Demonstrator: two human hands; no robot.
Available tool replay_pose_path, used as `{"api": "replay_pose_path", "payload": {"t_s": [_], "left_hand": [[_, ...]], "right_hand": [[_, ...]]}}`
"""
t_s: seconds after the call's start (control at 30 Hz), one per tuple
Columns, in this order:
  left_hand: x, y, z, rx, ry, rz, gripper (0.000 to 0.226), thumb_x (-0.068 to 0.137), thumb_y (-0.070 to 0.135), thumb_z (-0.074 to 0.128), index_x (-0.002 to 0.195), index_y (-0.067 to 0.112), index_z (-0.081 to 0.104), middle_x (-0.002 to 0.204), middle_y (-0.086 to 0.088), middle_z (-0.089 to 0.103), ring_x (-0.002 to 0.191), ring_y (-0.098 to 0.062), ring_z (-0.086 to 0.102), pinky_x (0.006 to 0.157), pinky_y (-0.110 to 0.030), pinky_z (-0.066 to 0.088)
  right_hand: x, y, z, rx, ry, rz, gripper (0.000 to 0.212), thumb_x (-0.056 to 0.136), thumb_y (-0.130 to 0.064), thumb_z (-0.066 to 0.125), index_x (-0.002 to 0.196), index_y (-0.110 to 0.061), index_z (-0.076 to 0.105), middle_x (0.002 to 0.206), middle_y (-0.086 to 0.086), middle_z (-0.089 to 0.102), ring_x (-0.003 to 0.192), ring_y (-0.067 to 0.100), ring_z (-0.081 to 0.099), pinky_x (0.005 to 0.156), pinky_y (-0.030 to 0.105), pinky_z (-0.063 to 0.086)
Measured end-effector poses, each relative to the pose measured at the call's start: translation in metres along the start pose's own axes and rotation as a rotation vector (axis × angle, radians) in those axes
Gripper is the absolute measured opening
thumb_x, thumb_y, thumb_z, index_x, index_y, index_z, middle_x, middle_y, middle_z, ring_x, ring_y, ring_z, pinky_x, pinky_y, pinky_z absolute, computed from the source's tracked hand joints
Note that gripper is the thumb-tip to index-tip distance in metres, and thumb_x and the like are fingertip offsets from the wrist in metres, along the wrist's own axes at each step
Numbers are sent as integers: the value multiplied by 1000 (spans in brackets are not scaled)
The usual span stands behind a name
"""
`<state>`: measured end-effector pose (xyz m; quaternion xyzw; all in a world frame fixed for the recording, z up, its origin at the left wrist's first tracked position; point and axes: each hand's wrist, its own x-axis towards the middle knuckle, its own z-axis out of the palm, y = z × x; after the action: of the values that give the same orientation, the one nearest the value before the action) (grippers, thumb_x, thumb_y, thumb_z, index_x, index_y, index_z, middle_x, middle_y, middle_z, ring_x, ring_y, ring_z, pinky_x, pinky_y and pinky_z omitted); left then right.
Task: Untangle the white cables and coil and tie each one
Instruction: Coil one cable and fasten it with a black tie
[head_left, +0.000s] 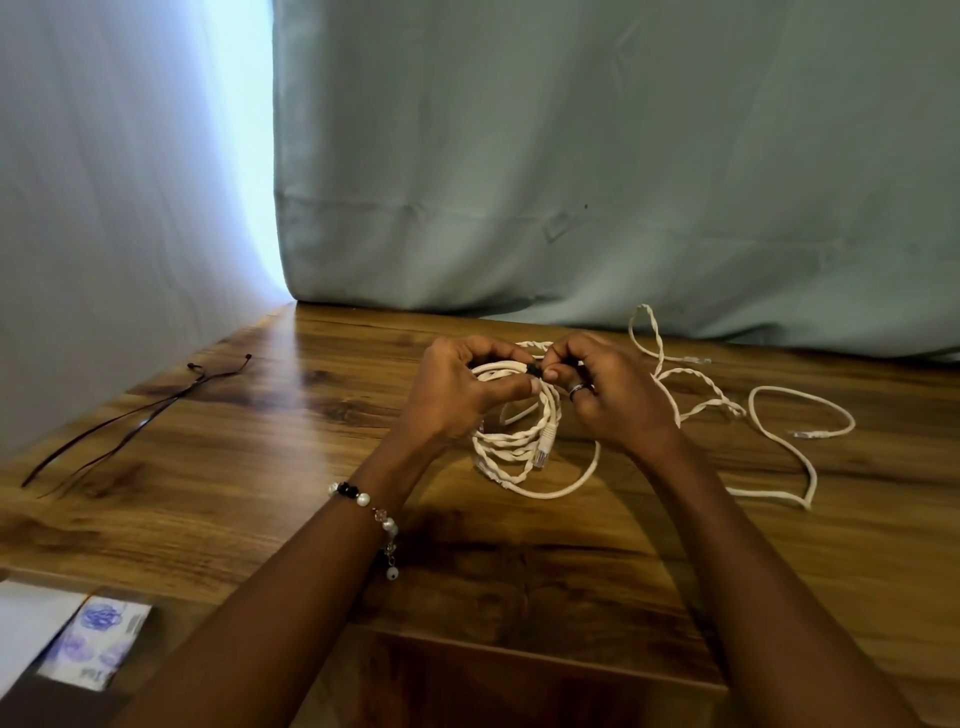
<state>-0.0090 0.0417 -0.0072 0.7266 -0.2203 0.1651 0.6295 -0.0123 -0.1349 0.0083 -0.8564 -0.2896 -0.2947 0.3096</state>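
Head view, wooden table (260, 447) before a pale green curtain (571, 156).

Coiled white cable (514, 441) — several loops gathered at table centre, lifted at its far edge, its near loops resting on the wood; a clear plug end hangs on the coil's right side. Left hand (462, 384) grips the coil's top, fingers curled round the strands, thumb pressed toward the right. Right hand (608, 389), a ring (578, 389) on one finger, pinches a small black tie (535, 370) at the coil's top. The two hands meet there, fingertips nearly touching.

Loose white cable (779, 431) — uncoiled, lying in open curves to the right of the hands, partly twisted on itself near the curtain; a plug end lies inside its right loop.

Spare black ties (130, 421) — thin strips, lying flat at the table's left, well apart from the cables.

Beaded bracelet (374, 514) — on the left wrist.

Printed packet (93, 644) — bottom-left corner, beside white paper.
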Motion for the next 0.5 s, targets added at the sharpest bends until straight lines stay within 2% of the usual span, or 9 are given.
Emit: {"api": "replay_pose_path", "payload": {"t_s": [0.07, 0.13, 0.27, 0.4, 0.5], "left_hand": [[0, 1, 0, -14, 13, 0, 28, 68, 3, 83, 94, 6, 73, 89, -10, 75, 85, -28, 72, 80, -45, 59], [0, 1, 1, -21, 2, 1, 32, 68, 2, 83, 97, 7, 71, 90, -9, 75, 85, -26, 72, 79, -41, 59], [1, 2, 2, -76, 19, -38, 43, 67, 0, 82, 107, 9, 65, 93, -12, 74, 86, -24, 72, 78, -34, 59], [1, 1, 2, -52, 30, -7, 36, 67, 2, 83, 100, 9, 69, 90, -8, 75, 84, -22, 73, 75, -32, 58], [-1, 1, 3, 7, 40, 42, 32, 68, 5, 83, 98, 6, 72, 91, -6, 75, 85, -19, 72, 78, -33, 58]], "right_hand": [[1, -1, 3, 25, 28, 24, 14, 83, 5, 61, 85, -8, 64, 84, -4, 58, 74, 2, 51, 62, 5, 36], [1, 0, 5, 116, 34, 108, 12, 86, 1, 61, 87, -11, 65, 86, -3, 63, 79, 10, 57, 67, 14, 44], [4, -1, 3, 452, 35, 301, 14, 85, -1, 66, 86, -14, 66, 84, -2, 67, 81, 11, 64, 74, 23, 55], [4, -1, 2, 688, 89, 432, 14, 78, 1, 72, 87, -9, 68, 78, 5, 70, 72, 13, 67, 69, 26, 58], [3, -1, 3, 796, 91, 471, 14, 74, 0, 73, 86, -4, 70, 82, 12, 72, 74, 21, 69, 72, 33, 59]]}}
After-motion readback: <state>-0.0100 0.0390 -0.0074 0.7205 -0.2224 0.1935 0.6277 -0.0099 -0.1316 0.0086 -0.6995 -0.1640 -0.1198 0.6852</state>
